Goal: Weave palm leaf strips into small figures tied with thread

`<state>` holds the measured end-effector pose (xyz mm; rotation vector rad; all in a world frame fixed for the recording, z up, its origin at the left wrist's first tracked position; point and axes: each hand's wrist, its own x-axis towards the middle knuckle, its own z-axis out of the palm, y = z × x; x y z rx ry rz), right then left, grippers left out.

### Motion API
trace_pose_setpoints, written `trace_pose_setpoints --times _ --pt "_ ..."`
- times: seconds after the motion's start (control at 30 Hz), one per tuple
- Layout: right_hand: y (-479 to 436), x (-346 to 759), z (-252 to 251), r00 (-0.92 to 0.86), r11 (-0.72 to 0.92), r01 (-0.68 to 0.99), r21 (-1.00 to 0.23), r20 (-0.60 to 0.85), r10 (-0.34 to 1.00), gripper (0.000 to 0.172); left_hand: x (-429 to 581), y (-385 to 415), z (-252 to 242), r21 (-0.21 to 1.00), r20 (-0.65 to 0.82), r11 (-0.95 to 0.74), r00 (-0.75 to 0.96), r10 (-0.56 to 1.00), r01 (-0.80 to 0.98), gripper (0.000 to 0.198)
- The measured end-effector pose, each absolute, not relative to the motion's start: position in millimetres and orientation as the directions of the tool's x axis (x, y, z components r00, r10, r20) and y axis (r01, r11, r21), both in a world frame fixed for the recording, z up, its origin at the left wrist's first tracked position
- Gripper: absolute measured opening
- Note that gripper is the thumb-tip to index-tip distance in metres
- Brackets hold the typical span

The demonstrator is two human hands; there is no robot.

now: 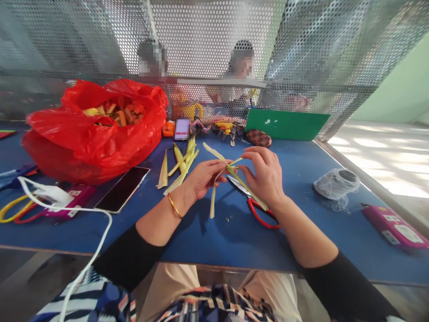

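Note:
Pale yellow-green leaf strips (213,201) cross one another in front of me, their ends sticking out several ways. My left hand (204,176), with a gold bangle at the wrist, pinches them near the crossing. Thumb and fingers of my right hand (264,172) are closed on a strip end just right of that crossing. Below my right hand lie red-handled scissors (261,219) on the blue table (208,250), their blades partly open and pointing up-left. Loose pieces of the same leaf (181,165) lie beyond my left hand.
A red plastic bag (97,143) of scraps stands at left, near a dark phone (124,190) and a white cable (109,223). At right are a white thread spool (335,184) and a magenta case (395,226). A green board (288,125) leans against a perforated metal screen (208,36); people sit behind it.

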<state>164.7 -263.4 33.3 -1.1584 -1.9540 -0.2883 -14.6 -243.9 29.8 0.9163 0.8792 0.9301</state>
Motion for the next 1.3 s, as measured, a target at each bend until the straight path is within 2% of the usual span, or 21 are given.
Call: trace_pose_setpoints --times 0.1,0.2,0.27,0.4,0.5,0.63,0.77,0.97,1.07,1.17,1.3 --pt "-269 161 37 -0.223 0.543 0.781 -0.308 0.675 0.704 0.022 -14 -242 29 0.892 -0.241 0.346 0.342 0.908 -0.292 0.018" --pt "-270 158 36 -0.264 0.450 0.735 -0.508 0.398 0.879 0.031 -13 -241 28 0.884 -0.278 0.356 0.272 0.921 -0.304 0.018" --pt "-268 156 34 -0.267 0.360 0.700 -0.616 0.242 0.933 0.034 -12 -240 28 0.859 -0.317 0.387 0.247 0.916 -0.334 0.018" --pt "-266 153 31 -0.212 0.219 0.573 -0.789 0.116 0.970 0.035 -13 -239 29 0.775 -0.333 0.481 0.381 0.863 -0.411 0.017" --pt "-267 153 34 -0.193 0.116 0.505 -0.855 0.019 0.981 0.034 -13 -239 29 0.751 -0.304 0.491 0.428 0.851 -0.443 0.012" --pt "-269 152 38 -0.188 0.066 0.520 -0.852 -0.038 0.982 0.035 -11 -241 28 0.760 -0.283 0.430 0.347 0.894 -0.488 0.009" --pt "-270 152 40 -0.189 0.106 0.561 -0.821 -0.002 0.982 0.036 -4 -244 25 0.808 -0.259 0.347 0.242 0.935 -0.477 0.008" --pt "-271 152 39 -0.326 0.320 0.636 -0.703 0.132 0.936 0.039 3 -247 19 0.855 -0.255 0.286 0.131 0.958 -0.433 0.006" --pt "-271 154 38 -0.312 0.337 0.723 -0.603 0.150 0.938 0.036 0 -245 18 0.866 -0.261 0.325 0.210 0.942 -0.381 0.001" --pt "-271 158 40 -0.280 0.345 0.770 -0.537 0.201 0.939 0.040 -4 -245 19 0.900 -0.244 0.331 0.304 0.921 -0.283 0.005" --pt "-267 164 44 -0.046 0.315 0.757 -0.572 0.435 0.899 0.044 -5 -253 25 0.977 -0.135 0.181 0.336 0.932 -0.112 0.010"
